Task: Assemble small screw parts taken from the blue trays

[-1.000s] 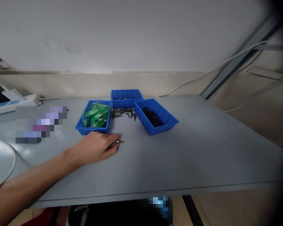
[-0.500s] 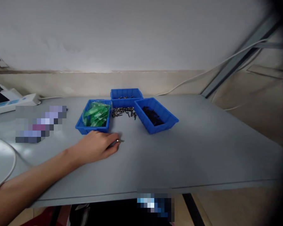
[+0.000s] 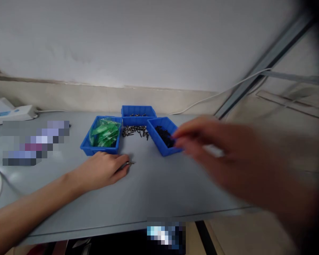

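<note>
My left hand (image 3: pixel 103 170) rests on the grey table just in front of a blue bin (image 3: pixel 86 147) with green plastic bags (image 3: pixel 106 131). Its thumb and forefinger are closed on a small metal screw (image 3: pixel 131 163), whose thin end sticks out to the right. On the right, my right hand (image 3: pixel 215 148) is smeared by motion. Its fingertips are close together at the near side of another blue bin (image 3: pixel 163 151), which holds small black parts (image 3: pixel 163 132). Whether anything is between those fingertips is too blurred to see.
A third blue bin (image 3: pixel 138 121) stands at the back, with loose small screws (image 3: pixel 134 131) in front of it. A white power strip (image 3: pixel 18 113) lies at the left. Behind the table (image 3: pixel 149 191) is a wall; a white cable (image 3: pixel 199 101) runs along the right.
My right hand has come into view from the right and reached the bin of black parts. My left hand keeps hold of the screw. The view has shifted slightly.
</note>
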Tool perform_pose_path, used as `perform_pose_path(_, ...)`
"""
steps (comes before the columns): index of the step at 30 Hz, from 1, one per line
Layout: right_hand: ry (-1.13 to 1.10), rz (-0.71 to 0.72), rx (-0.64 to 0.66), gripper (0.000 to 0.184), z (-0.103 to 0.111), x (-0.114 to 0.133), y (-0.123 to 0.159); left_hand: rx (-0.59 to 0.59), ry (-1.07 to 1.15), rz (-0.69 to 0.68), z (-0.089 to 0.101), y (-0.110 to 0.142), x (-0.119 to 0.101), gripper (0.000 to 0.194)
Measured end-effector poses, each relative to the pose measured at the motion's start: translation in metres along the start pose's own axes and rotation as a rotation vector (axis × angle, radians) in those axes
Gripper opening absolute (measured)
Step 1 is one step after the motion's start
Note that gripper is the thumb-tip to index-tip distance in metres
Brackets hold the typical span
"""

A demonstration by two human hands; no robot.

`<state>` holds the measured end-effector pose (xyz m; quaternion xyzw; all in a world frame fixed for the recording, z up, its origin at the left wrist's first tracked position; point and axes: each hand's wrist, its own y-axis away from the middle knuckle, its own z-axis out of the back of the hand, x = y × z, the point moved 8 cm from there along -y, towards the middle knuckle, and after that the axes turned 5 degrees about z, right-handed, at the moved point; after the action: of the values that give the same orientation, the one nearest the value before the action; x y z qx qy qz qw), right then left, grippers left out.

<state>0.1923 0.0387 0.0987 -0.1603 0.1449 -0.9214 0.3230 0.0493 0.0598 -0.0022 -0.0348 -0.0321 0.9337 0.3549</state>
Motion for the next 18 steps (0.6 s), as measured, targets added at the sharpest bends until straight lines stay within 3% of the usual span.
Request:
perform_pose_path(4, 0.041, 0.146, 0.221, 0.015, -0.069, 0.025, -0.016, 0.024, -0.001, 0.044, -0.003, 0.001, 0.005, 0.025)
perform_pose_path(7, 0.131, 0.138, 0.216, 0.016, -0.100, 0.023, -0.027, 0.022, -0.015, 0.078, -0.003, 0.002, 0.009, 0.025)
perform_pose_path(9, 0.153, 0.236, 0.247, 0.017, -0.115, 0.025, -0.031, 0.007, -0.024, 0.090, -0.001, 0.002, 0.010, 0.024)
perform_pose_path(12, 0.077, 0.332, 0.291, 0.018, -0.128, 0.024, -0.031, -0.004, -0.045, 0.105, 0.001, 0.002, 0.010, 0.024)
perform_pose_path(18, -0.139, 0.261, 0.293, 0.027, -0.131, 0.016, -0.025, 0.057, -0.010, 0.149, -0.002, 0.001, 0.013, 0.023)
